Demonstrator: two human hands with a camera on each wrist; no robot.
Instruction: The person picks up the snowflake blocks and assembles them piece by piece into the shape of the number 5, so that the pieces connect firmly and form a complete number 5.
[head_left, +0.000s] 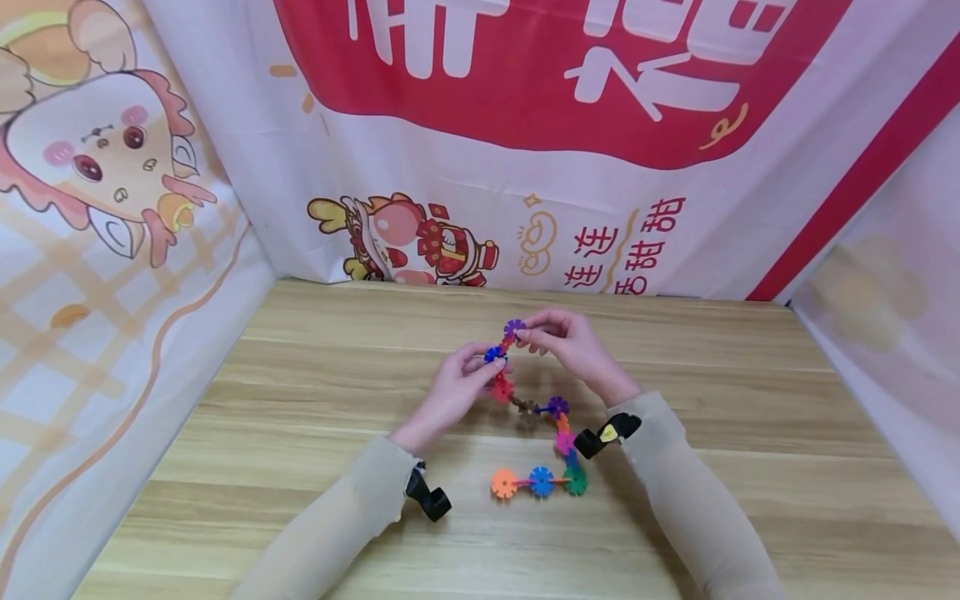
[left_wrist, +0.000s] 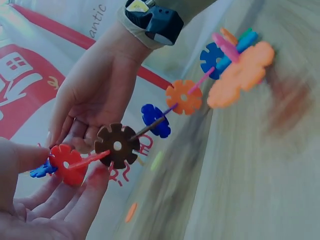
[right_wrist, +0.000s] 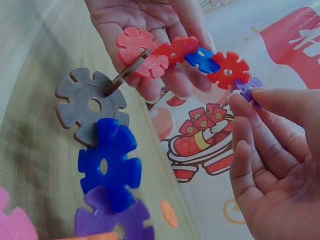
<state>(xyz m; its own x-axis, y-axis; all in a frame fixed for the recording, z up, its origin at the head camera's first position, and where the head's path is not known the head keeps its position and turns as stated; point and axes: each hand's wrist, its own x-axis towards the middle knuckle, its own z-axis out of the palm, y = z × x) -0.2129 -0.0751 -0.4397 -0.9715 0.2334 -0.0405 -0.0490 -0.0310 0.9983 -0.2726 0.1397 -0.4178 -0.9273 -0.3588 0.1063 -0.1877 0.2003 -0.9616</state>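
A chain of flower-shaped slotted plastic discs in many colours is spread between both hands and the tabletop. My left hand holds it near its upper end, thumb on a blue disc, with red discs on both sides of the blue one. With thumb and fingertips my right hand pinches the purple disc that ends the chain. Below the left hand the chain runs through a brown disc and a dark blue disc. Its far end, an orange disc, lies nearest the body.
Around the hands spreads a wood-grain table. A printed red and white cloth hangs along its back edge, with more cloth at the sides. Black wrist cameras stick out from both cuffs.
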